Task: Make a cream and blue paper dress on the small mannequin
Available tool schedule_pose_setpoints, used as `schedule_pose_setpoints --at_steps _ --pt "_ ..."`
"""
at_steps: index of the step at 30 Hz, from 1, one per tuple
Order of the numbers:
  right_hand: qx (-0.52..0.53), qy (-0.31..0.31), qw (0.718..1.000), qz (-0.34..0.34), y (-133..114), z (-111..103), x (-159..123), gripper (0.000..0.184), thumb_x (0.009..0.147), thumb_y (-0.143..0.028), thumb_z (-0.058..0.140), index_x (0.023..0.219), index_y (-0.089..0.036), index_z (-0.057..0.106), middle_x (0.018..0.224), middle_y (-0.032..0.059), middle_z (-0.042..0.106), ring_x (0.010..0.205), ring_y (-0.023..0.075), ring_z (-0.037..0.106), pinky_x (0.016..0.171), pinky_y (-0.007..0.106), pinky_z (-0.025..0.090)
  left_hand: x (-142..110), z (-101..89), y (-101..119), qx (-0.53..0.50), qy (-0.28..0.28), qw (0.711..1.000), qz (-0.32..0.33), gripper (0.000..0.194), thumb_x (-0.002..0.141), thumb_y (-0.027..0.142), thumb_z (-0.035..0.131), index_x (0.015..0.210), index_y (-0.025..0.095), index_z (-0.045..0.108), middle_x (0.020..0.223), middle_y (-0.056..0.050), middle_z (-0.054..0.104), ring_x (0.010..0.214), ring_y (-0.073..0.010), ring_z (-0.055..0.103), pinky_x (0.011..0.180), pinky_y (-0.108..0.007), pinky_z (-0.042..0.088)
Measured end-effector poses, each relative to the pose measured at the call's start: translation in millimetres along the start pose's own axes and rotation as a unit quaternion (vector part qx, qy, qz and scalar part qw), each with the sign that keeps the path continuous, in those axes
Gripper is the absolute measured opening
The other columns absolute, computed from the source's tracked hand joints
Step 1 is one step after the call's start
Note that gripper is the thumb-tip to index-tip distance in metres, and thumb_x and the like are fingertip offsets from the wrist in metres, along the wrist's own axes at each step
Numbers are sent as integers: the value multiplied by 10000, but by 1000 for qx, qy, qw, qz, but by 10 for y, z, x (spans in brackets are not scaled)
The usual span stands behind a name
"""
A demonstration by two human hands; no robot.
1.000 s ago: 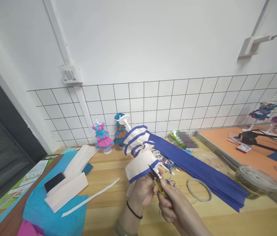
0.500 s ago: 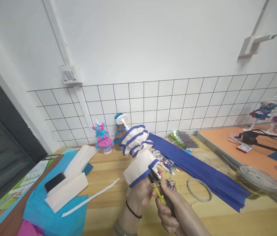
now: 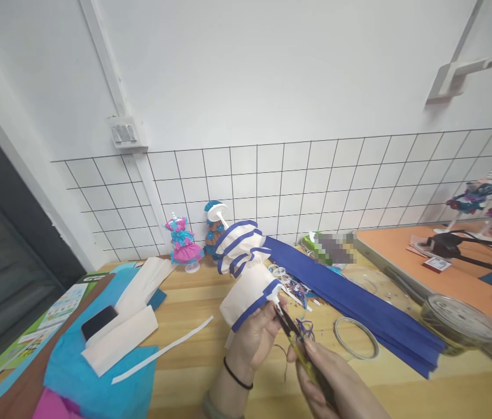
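Note:
A miniature dress stand, tipped upside down with its white base (image 3: 217,213) up and away from me, wears a white paper dress (image 3: 246,294) with blue trim. My left hand (image 3: 257,337) is closed around its lower end, at the white neck piece of the stand. My right hand (image 3: 328,372) grips a pair of scissors (image 3: 302,351) with dark blades and yellow-and-black handles. The blade tips are close to the left fingertips and the neck piece. Whether they touch anything, I cannot tell.
Left lie white paper pieces (image 3: 121,340), a phone (image 3: 99,323), blue crepe paper (image 3: 106,387) and a white strip (image 3: 163,350). Behind stand two small dressed stands (image 3: 185,244). Right are a long blue paper strip (image 3: 359,314), paper scraps (image 3: 292,285), a ring (image 3: 356,337) and a ribbon spool (image 3: 459,323).
The scissors have moved down and right, from the dress's blue edge to beside the left fingertips. The dress stand has barely moved, and the view has shifted slightly.

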State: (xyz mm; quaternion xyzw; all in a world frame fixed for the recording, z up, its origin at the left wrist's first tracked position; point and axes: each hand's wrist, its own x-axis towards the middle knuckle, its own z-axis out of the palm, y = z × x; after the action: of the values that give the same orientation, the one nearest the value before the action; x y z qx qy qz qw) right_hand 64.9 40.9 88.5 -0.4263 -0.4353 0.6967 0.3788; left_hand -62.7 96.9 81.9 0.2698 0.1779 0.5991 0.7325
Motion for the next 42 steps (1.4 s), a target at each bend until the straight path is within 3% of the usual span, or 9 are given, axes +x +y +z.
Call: schedule_pose_setpoints --at_steps 2,3,5,8,10,12,26,32,42 --pt "-121 87 981 -121 -24 -116 -12 470 794 -598 482 953 -167 580 500 -53 406 376 64 332 347 164 272 5 8 -13 -5 -3 1000 7 173 655 243 750 771 131 686 797 -44 641 720 -120 553 706 -265 431" --pt "-195 135 953 -189 -41 -170 -13 432 806 -543 511 1024 -175 575 529 -41 437 419 85 390 382 174 331 6 11 -23 -10 -4 1000 8 146 682 226 729 788 135 685 812 -45 645 737 -120 557 715 -264 429" --pt "-338 207 863 -314 -82 -256 -12 404 825 -442 541 1143 -191 542 573 -25 487 482 114 462 455 198 403 5 16 -47 -22 -4 1000 6 113 710 203 705 801 139 681 819 -46 652 756 -121 563 730 -266 428" --pt "-488 228 728 -423 -143 -302 -2 361 868 -347 506 1190 -185 519 612 -5 543 503 126 510 498 221 425 -1 34 -76 -30 -3 1000 4 92 718 182 696 799 141 684 803 -45 661 753 -122 571 740 -272 434" --pt "-532 223 676 -459 -168 -283 8 340 890 -311 477 1195 -165 510 656 18 581 535 132 550 504 224 429 -5 58 -84 -31 -9 999 10 111 723 170 689 832 151 688 847 -50 671 793 -135 583 766 -283 438" --pt "-555 216 647 -476 -180 -244 22 347 898 -293 467 1211 -146 493 667 28 594 547 137 571 492 223 425 -9 89 -88 -31 -14 999 21 148 726 162 684 874 167 689 895 -53 675 846 -151 591 808 -299 436" --pt "-632 248 521 -517 -214 -152 154 342 925 -249 417 1231 -119 501 625 13 514 474 125 494 445 237 327 -57 185 -160 -36 -28 998 38 269 685 182 719 952 197 693 928 -64 690 959 -205 598 914 -342 406" --pt "-644 243 500 -526 -238 -124 154 349 935 -228 393 1241 -94 493 593 0 464 451 115 444 434 227 300 -82 197 -163 -30 6 999 13 275 684 169 719 957 183 690 954 -75 682 1016 -202 568 936 -326 390" --pt "-662 235 487 -519 -248 -125 141 366 941 -215 360 1275 -91 442 630 17 473 486 126 448 458 223 319 -73 187 -163 -28 3 1000 11 253 715 148 688 968 166 682 995 -82 676 1014 -201 571 946 -332 392"
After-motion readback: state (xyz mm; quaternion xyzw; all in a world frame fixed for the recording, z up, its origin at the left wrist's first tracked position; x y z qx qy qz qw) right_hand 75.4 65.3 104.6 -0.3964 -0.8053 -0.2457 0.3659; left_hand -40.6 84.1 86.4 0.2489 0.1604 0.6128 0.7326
